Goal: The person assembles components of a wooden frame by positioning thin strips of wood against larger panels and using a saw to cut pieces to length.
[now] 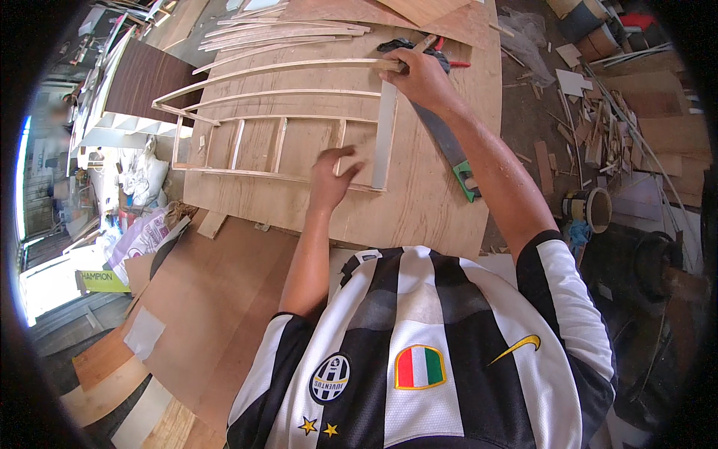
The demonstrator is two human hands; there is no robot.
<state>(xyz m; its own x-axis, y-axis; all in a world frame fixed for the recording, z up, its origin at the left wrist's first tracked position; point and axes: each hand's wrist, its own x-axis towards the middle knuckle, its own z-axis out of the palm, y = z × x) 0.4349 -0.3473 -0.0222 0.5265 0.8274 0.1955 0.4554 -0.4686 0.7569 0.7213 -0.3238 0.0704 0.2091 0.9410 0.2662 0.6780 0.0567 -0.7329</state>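
Observation:
A pale frame of thin wooden strips [280, 170] lies on a plywood sheet, with short crosspieces between its long sides. Across its right end runs a flat grey-white strip [384, 138]. At the far right corner my right hand [425, 76] has its fingers closed around the end of a long wooden strip [299, 66]. My left hand [334, 179] hovers by the near side of the frame, slightly blurred, thumb and fingers apart with nothing seen in them. A handsaw [443, 138] with a green handle lies under my right forearm.
Several loose thin strips [277, 37] lie at the far side of the plywood sheet [441, 228]. Beyond my right hand are a black bag [404, 46] and a red-handled tool [458, 64]. Wood scraps [598, 138] litter the floor at right; a dark brown panel [149, 82] stands left.

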